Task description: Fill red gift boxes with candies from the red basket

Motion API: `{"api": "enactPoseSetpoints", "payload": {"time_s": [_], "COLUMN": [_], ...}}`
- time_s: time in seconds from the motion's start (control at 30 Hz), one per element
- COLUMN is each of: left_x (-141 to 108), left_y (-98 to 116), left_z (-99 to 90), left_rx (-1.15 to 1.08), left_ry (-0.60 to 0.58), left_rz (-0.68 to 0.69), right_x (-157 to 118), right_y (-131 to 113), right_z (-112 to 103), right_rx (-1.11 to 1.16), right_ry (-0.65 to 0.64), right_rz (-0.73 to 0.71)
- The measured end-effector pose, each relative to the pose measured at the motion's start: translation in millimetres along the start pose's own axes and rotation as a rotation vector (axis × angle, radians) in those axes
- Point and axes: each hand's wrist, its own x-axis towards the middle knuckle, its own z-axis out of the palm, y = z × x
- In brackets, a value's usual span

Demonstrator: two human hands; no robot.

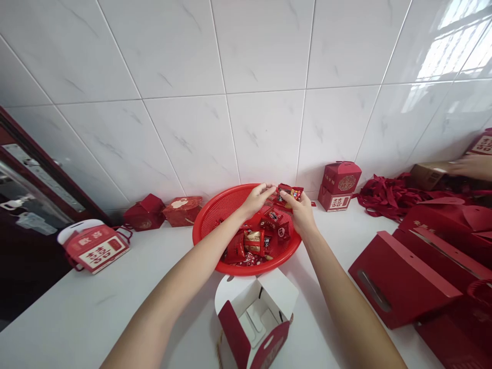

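Note:
Over the far rim of a red plastic basket [200, 233], my right hand [303, 212] grips several red-wrapped candies [289, 193] between thumb and fingers. My left hand [258, 200] is just left of them, its fingertips pinched together. Whether anything small is in that pinch cannot be made out. Loose candies [238, 248] in red wrappers lie in the basket below both hands, along with a gold-wrapped piece [253, 242]. Nearer to me, between my forearms, stands an open box [253, 320], red outside and white inside, with its flaps spread and no candies visible in it.
A red gift box [100, 251] with a ribbon handle stands at left, near two small red boxes [144, 212]. Stacked small boxes [340, 184] stand by the tiled wall. At right are red ribbons [388, 197], folded red boxes [403, 277] and another person's blurred hand [474, 166].

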Motion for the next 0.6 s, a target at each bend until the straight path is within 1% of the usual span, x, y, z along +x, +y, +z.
{"api": "enactPoseSetpoints", "payload": {"time_s": [0.03,0.13,0.2,0.23,0.3,0.37,0.5,0.6], "left_x": [-2,-11,-19,-22,-27,-28,-28,-27], "left_y": [-1,-2,-2,-2,-1,0,3,5], "left_z": [0.4,7.1,16.9,22.5,32.3,37.8,36.9,35.2], "left_rx": [0.043,0.194,0.351,0.452,0.648,0.780,0.885,0.888], "left_ry": [-0.077,-0.363,-0.517,-0.576,-0.662,-0.720,-0.818,-0.898], "left_rz": [-0.050,-0.194,-0.225,-0.223,-0.212,-0.225,-0.327,-0.399], "right_x": [1,2,2,1,1,1,2,2], "right_y": [0,-1,-1,-1,0,1,2,1], "right_z": [0,-1,0,0,1,1,1,1], "right_rx": [0.006,0.022,0.033,0.036,0.032,0.029,0.026,0.020], "right_ry": [0.023,0.077,0.080,0.072,0.049,0.040,0.035,0.027], "right_rz": [-0.012,-0.012,-0.006,-0.009,-0.017,-0.019,-0.021,-0.020]}}
